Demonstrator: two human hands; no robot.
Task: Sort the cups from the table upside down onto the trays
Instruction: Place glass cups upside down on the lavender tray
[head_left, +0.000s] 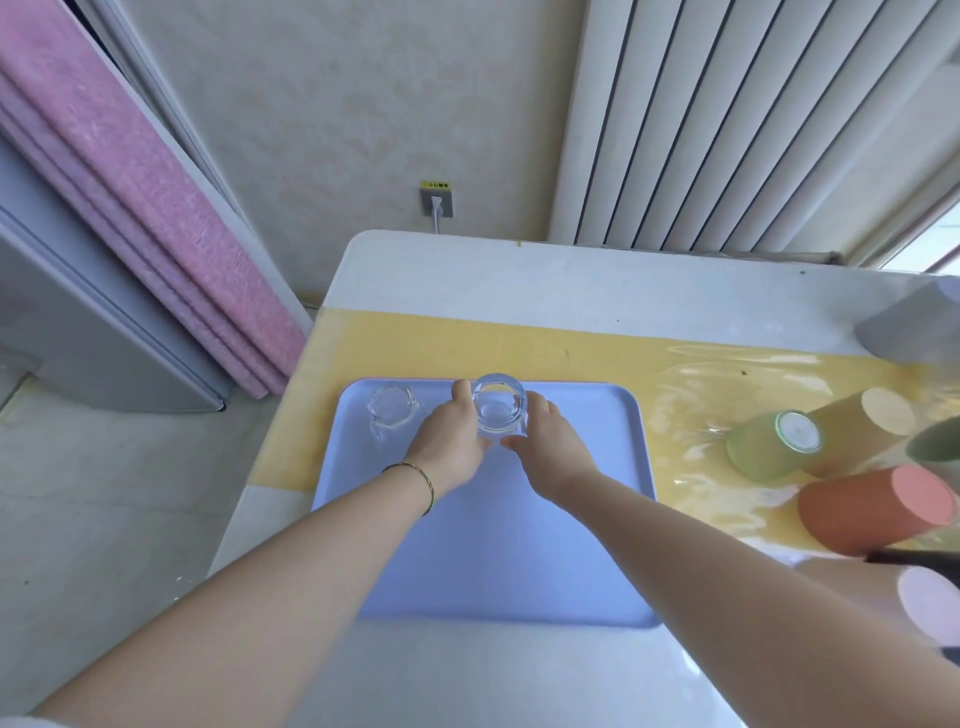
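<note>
Two hands are cupping a clear glass cup (500, 405), left hand (452, 436) and right hand (550, 441) curling fingers round its sides, seemingly steadying it at the blue tray's (498, 545) far edge beside a second glass cup (392, 410), likely forming a row.

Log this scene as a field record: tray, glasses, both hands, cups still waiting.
tray: light blue rectangular plastic tray on the yellow-covered table
held glass: clear round drinking glass, near the tray's far edge
left hand: left hand grips its left side
right hand: right hand grips its right side
other glass: second clear glass, tray's far-left corner, untouched
waiting: green cup, tan cup, orange cup, lying on their sides right of the tray
held glass orientation: cannot tell
</note>
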